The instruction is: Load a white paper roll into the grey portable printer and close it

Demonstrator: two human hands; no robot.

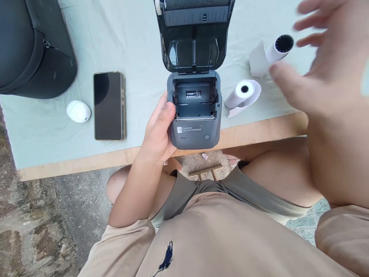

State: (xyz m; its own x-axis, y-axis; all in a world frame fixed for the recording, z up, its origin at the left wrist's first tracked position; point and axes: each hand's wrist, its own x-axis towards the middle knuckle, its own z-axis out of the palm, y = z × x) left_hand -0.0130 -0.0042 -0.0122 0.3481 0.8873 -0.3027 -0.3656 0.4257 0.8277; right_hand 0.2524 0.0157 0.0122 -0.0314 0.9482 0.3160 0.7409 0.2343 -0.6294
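While the left hand (pixel 157 130) grips its left side, a dark grey label printer (pixel 194 123) sits at the front edge of the counter (pixel 138 57), its lower end reaching past the wooden border (pixel 248 130); whether the counter bears any of its weight cannot be told. The thumb bends over the printer's left rim and the other fingers go round behind, so the body is pinched between them. The lid (pixel 193 42) stands fully open, tipped away from the person, and the roll bay shows a small black sticker (pixel 193 94) with white Chinese characters. A round power button (pixel 206 137) is at the lower right of the front panel.

Just to the right of the printer, a white paper roll (pixel 235 99) rests on its side with its loose end curling out. Behind it is a second roll (pixel 273 54), with a dark core and a torn flap of paper. Near this one the right hand (pixel 331 73) is raised, blurred, its fingers spread; its thumb overlaps the flap's side in view, and contact cannot be told.

To the left lie a smartphone (pixel 108 105), a white earbud case (pixel 78 111) and a black zippered bag (pixel 37 50).
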